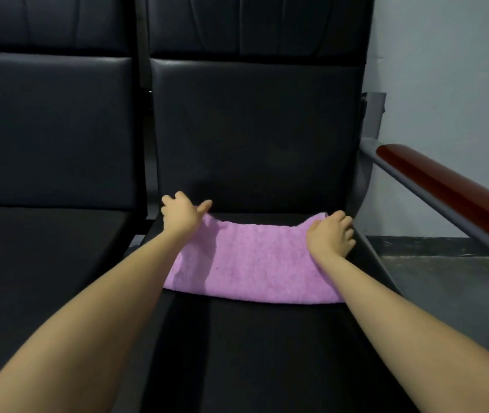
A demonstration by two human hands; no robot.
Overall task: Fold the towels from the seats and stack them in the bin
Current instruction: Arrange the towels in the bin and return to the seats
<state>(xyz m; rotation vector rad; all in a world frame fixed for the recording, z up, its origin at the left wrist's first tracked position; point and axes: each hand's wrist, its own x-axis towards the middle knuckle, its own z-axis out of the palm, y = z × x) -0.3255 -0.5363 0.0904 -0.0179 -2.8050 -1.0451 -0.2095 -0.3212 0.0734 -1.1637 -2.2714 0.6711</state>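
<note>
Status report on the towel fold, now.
Left hand grips the pink towel at its far left corner, right hand at its far right. Towel lies across the black seat, far corners lifted. Bin not in view.

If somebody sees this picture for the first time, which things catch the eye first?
The pink towel stands out, lying across the black seat near the backrest. The left hand and the right hand hold its two far corners. At the right, a reddish-brown armrest runs along the pale wall.
</note>
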